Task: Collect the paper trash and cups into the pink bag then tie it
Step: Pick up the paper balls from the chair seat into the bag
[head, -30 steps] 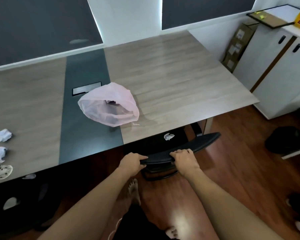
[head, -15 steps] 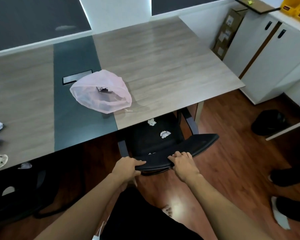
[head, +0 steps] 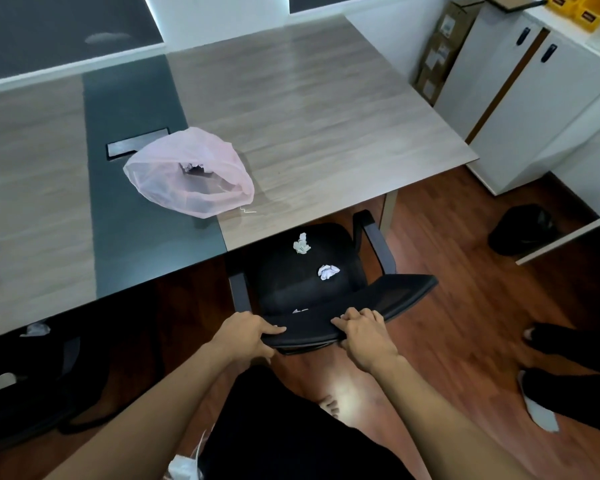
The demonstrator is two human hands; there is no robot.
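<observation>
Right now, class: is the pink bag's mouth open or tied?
Open: the pink bag lies untied on the desk, mouth gaping.

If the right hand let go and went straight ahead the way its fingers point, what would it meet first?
Likely the nearer crumpled paper on the chair seat, past the backrest that the right hand grips; depth is uncertain.

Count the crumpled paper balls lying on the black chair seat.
2 for sure: one paper ball near the seat's far edge by the desk, another mid-seat. A white scrap by the backrest may be a third.

Bare forearms, blk garment [head: 284, 427]
</observation>
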